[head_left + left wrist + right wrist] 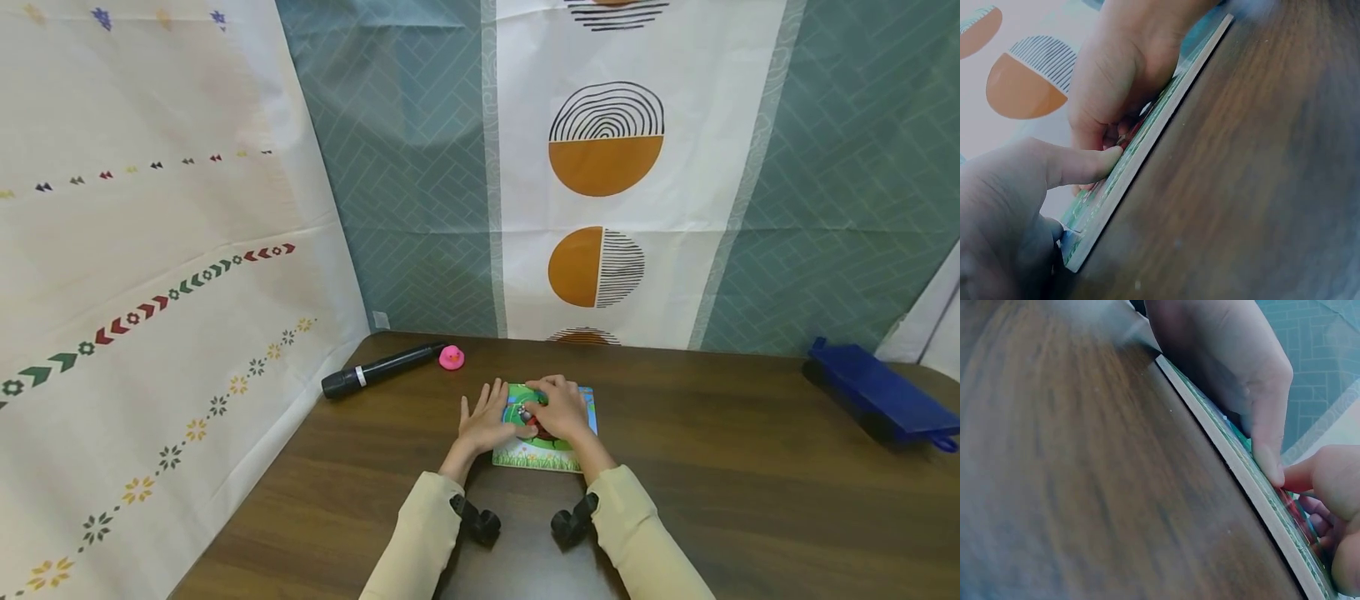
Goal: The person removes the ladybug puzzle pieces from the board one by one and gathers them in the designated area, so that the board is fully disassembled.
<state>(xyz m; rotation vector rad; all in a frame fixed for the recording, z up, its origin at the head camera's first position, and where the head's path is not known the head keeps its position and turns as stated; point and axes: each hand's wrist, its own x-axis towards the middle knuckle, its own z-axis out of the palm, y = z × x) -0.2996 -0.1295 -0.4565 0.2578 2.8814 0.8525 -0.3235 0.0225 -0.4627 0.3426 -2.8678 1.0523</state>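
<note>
Left hand [486,421] flat, steadying puzzle board [546,454] on tabletop [712,467]; right hand [557,408] fingers curled pressing a piece in — likely needs seating flush next.

Far-left corner of tabletop [315,492]: blocked by black microphone [378,370] and pink duck [451,357], just beside each other.
Right edge: taken by blue bag [877,392].
Centre: puzzle board [581,417] lying flat under both hands.
Left side: hemmed by patterned cloth wall [150,292].
Near edge, right half: open wood.
</note>
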